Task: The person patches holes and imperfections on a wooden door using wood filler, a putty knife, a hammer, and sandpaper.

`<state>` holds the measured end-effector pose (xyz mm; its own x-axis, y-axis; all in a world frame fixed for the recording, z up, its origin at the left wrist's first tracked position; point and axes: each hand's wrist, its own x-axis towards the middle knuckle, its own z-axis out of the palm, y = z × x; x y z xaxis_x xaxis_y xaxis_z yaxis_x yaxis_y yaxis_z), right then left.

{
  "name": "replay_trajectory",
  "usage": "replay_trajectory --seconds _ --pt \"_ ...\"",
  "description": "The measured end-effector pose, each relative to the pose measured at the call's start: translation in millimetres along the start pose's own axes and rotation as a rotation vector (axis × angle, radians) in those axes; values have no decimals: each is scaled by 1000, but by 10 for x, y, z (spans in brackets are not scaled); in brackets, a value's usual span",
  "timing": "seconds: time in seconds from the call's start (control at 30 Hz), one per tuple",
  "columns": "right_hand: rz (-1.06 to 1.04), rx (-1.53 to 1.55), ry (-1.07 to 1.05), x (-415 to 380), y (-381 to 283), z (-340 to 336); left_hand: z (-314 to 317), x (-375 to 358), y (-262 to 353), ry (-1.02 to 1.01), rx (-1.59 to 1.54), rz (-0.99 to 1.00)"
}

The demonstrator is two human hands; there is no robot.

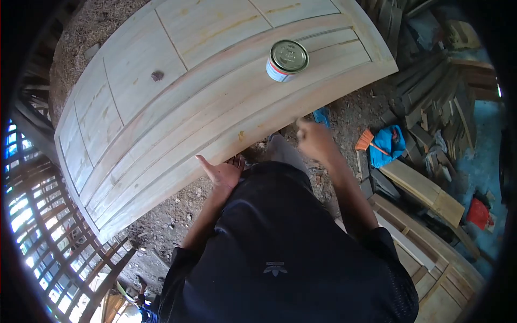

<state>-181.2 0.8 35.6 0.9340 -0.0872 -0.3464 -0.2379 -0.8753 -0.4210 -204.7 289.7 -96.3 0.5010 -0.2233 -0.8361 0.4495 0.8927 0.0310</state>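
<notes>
A pale wooden door panel (215, 102) with grooved sections lies flat in front of me. On it stands a closed tin can (288, 60) with a metal lid and a white, red and blue label. My left hand (223, 173) is at the panel's near edge, palm up, thumb stretched out and nothing in it; its other fingers are partly hidden. Past the same edge, farther right, my right hand (316, 141) has its fingers curled in, slightly blurred. Whether it holds something small I cannot make out. A small dark lump (157, 76) sits on the panel.
A blue bag (386, 148) and an orange brush (365, 140) lie on the ground at right, near stacked wood offcuts (439, 113). Another wooden panel (431, 264) is behind at lower right. A wooden lattice (48, 215) stands at left. Part of another person (145, 309) shows at lower left.
</notes>
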Motion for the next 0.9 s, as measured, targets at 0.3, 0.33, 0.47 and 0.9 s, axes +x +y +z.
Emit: replay_trajectory --seconds 0.3,0.33,0.47,0.9 --pt "-383 120 360 1135 -110 -710 -40 65 -83 84 -94 118" --pt "-484 2 431 1342 -98 -641 39 20 -97 96 -123 122" --pt "-509 -60 270 1672 -121 -627 -50 -105 -250 -68 -242 191" --pt "-606 51 137 1810 34 -942 361 -271 140 493 2268 1070"
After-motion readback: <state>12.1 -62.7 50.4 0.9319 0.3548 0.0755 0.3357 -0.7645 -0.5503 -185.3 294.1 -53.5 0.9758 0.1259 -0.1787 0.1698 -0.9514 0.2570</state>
